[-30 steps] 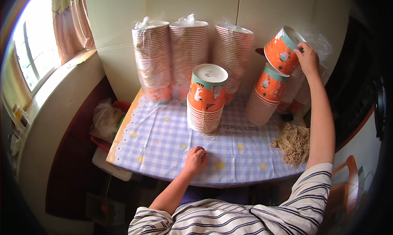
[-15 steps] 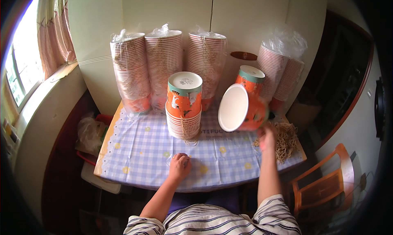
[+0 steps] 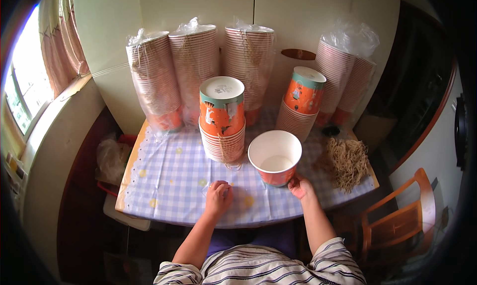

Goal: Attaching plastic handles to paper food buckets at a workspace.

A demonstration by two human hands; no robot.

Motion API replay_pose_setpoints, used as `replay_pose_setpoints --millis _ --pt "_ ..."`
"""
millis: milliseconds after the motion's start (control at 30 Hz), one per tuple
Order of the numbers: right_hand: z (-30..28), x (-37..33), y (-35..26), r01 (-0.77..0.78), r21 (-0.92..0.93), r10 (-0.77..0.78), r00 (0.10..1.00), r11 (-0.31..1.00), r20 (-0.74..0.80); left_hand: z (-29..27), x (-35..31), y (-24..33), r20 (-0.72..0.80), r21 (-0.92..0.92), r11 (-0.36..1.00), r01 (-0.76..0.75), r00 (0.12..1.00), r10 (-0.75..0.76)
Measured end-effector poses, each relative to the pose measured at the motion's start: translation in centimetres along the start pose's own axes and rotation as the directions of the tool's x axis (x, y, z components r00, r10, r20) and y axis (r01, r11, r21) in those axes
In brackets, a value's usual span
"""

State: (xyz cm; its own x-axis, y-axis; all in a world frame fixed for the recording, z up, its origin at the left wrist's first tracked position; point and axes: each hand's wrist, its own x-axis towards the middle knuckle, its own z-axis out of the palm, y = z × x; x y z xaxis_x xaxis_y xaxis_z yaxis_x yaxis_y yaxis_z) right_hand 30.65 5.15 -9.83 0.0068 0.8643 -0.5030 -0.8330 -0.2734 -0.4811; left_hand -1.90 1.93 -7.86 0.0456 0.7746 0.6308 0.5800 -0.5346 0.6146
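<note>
Pinching a wide, round paper tub, orange outside and white within [image 3: 275, 148], I held it mouth up before me with my right hand [image 3: 300, 187]. The thumb and fingers of that hand were closed on the right side of its wall, low down near the teal band at the base. I could not tell whether its bottom touched the blue-and-white checked tablecloth [image 3: 174, 188]. My left hand [image 3: 218, 200] was over the cloth's front part, to the left of the tub and apart from it, fingers loosely curled toward the palm; whether they gripped anything, I could not tell.

Just left of the tub and a little farther back stood a short stack of upside-down orange-and-teal paper tubs [image 3: 222, 117], with strands of tan string hanging down its front. Behind the tub to the right was a similar upside-down stack, leaning in my view [image 3: 302, 98]. A tangled heap of tan string [image 3: 348, 163] lay near the table's right edge. Along the back stood three tall, plastic-wrapped columns of nested tubs [image 3: 247, 69], and two more tall columns [image 3: 335, 79] stood at the back right.
</note>
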Motion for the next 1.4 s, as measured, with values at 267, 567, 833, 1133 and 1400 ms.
replay_pose_setpoints --millis 267,567,833,1133,1400 --pt "1.1 -4.3 -2.8 0.152 -0.926 -0.315 0.948 0.345 0.039 0.0 0.0 0.1 0.021 -0.008 1.000 0.014 1.000 -0.014" --pt "9.6 -3.7 -9.0 0.628 -0.754 -0.582 0.546 -0.191 0.602 -0.4 3.4 3.1 0.102 -0.237 0.950 0.204 0.977 -0.185" --pt "15.0 -6.8 -6.2 0.555 -0.779 -0.286 0.727 -0.291 0.625 1.2 10.5 5.5 0.244 -0.297 0.925 0.237 0.955 -0.166" --pt "15.0 -12.6 -3.5 0.656 -0.697 -0.290 0.633 -0.290 0.717 0.0 10.1 5.7 0.416 -0.508 0.730 0.456 0.873 -0.256" --pt "14.4 -12.7 -2.9 0.644 -0.689 -0.327 0.606 -0.332 0.725 -0.2 9.7 5.8 0.412 -0.444 0.757 0.479 0.859 -0.303"
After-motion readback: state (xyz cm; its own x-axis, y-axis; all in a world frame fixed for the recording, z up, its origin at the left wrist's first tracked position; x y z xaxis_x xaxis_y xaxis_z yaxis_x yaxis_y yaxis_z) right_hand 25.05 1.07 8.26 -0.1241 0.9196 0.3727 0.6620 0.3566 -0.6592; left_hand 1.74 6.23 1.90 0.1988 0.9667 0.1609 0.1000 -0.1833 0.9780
